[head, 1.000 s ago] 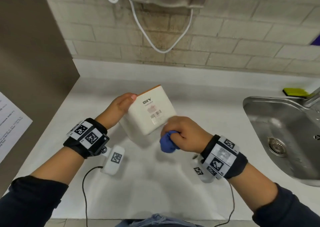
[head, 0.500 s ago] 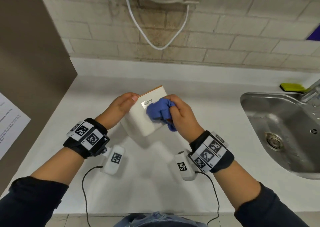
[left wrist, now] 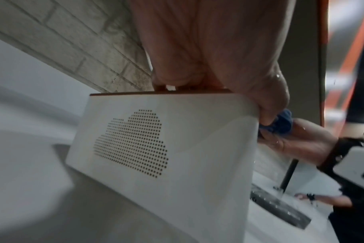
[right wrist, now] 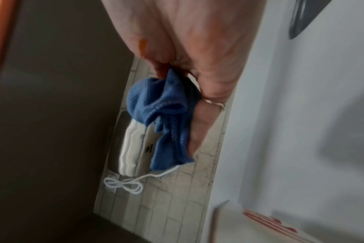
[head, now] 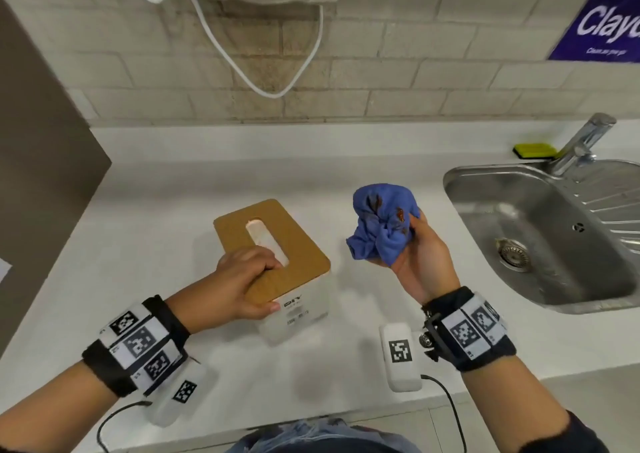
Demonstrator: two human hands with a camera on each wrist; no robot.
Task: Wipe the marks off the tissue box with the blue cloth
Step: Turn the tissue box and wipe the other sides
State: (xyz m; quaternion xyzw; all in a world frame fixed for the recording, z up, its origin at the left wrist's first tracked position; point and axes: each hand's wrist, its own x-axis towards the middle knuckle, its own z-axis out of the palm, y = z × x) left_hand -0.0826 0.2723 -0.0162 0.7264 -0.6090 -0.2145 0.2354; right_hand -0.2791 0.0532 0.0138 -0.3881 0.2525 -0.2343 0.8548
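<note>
The white tissue box (head: 298, 310) with a brown slotted lid (head: 298, 244) stands upright on the white counter (head: 156, 231). My left hand (head: 242, 279) grips it from above, fingers curled into the slot, thumb on the near edge. In the left wrist view the box's side (left wrist: 166, 164) shows a dotted cloud pattern. My right hand (head: 415, 255) holds the crumpled blue cloth (head: 379, 225), palm up, to the right of the box and apart from it. The cloth bears brown stains. In the right wrist view the cloth (right wrist: 166, 115) bunches against my fingers.
A steel sink (head: 540, 234) with a tap (head: 581, 144) lies at the right, a yellow-green sponge (head: 533, 150) behind it. A brick wall with a hanging white cable (head: 242, 68) stands behind the counter. A brown panel (head: 45, 161) bounds the left side.
The box was tilted on its side while my right hand rubbed it with the cloth. Now the box stands lid up, gripped from above, and the cloth has pulled away to the right.
</note>
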